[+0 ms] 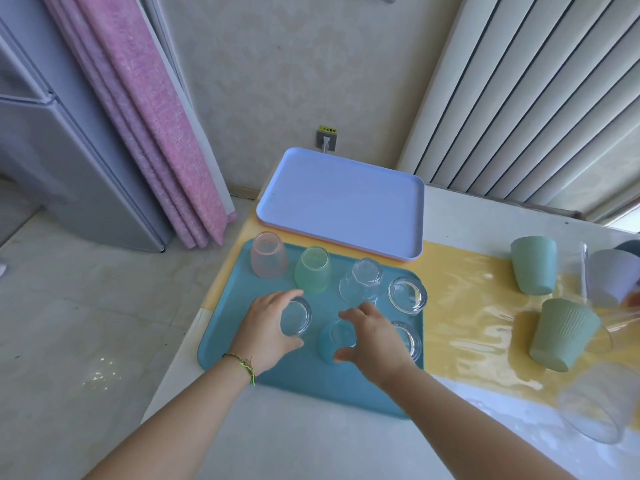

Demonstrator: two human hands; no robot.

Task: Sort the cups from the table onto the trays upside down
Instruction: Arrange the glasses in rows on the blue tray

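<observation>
A teal tray [311, 379] lies at the table's left end and bears several upside-down cups: a pink one [268, 254], a green one [313, 270] and clear glasses [360, 280] [407, 294] [410, 337]. My left hand [266, 329] curls round a clear glass [296, 317] standing inverted on the tray. My right hand [375, 339] curves round an inverted blue cup [336, 341] beside it, thumb and fingers on its sides. Behind them lies a lilac tray [343, 202] with nothing on it.
On the yellow runner to the right stand a green cup [535, 265], a lilac cup [611, 275], a ribbed green cup [562, 337] and a clear tumbler [595, 403] on its side. The table edge runs just left of the teal tray, with floor below.
</observation>
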